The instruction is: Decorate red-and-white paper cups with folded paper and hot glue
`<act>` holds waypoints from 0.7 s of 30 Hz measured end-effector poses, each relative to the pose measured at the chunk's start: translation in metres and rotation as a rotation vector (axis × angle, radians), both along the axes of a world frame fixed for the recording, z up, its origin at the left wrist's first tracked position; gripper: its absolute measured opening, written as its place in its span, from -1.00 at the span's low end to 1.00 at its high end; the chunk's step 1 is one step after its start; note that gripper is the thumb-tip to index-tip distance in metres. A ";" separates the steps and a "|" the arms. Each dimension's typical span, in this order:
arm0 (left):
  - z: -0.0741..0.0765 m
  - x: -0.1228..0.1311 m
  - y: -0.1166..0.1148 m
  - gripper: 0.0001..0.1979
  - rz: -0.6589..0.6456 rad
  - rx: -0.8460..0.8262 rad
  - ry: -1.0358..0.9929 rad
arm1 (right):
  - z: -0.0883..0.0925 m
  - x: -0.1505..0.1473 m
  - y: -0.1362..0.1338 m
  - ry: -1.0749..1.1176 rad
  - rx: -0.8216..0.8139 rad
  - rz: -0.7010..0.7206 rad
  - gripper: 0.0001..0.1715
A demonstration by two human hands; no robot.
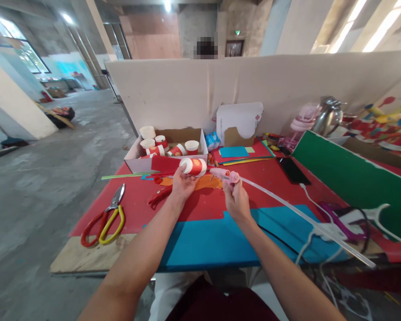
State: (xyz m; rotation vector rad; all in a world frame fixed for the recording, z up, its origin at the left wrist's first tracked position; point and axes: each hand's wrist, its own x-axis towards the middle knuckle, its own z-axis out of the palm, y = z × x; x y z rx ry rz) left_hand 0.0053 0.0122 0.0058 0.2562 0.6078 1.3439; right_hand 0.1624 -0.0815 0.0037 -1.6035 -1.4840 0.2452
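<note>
My left hand (184, 183) is closed round a red-and-white paper cup (197, 167), which lies on its side in my fingers above the table. In my right hand (237, 200) is a pink hot glue gun (224, 174), its nozzle pointing left, close to the cup's right end. A long clear glue stick (287, 206) sticks out of the gun's back and slants down to the right. Beneath the hands lie an orange sheet (209, 183) and red strips (160, 195). Whether the nozzle touches the cup, I cannot tell.
Left of my arm lie large scissors (112, 216) with red and yellow handles. Behind stands a white box (137, 166) holding several paper cups. On the right are a phone (293, 170), a green board (357, 183), a power strip (330, 232) with cables, and a steel jug (329, 116).
</note>
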 end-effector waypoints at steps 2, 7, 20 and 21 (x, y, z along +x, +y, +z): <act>0.000 0.000 0.000 -0.81 -0.005 0.001 0.003 | 0.001 0.000 0.001 0.016 0.021 0.001 -0.61; 0.000 -0.001 0.000 -0.80 -0.015 0.015 -0.002 | 0.002 -0.001 0.000 0.020 0.000 0.006 -0.62; 0.001 -0.001 0.003 -0.83 0.015 -0.007 0.008 | 0.012 0.061 0.039 0.462 -0.287 -0.122 -0.72; 0.001 -0.001 0.003 -0.83 0.016 -0.010 0.005 | 0.010 0.070 0.045 0.436 -0.354 -0.176 -0.73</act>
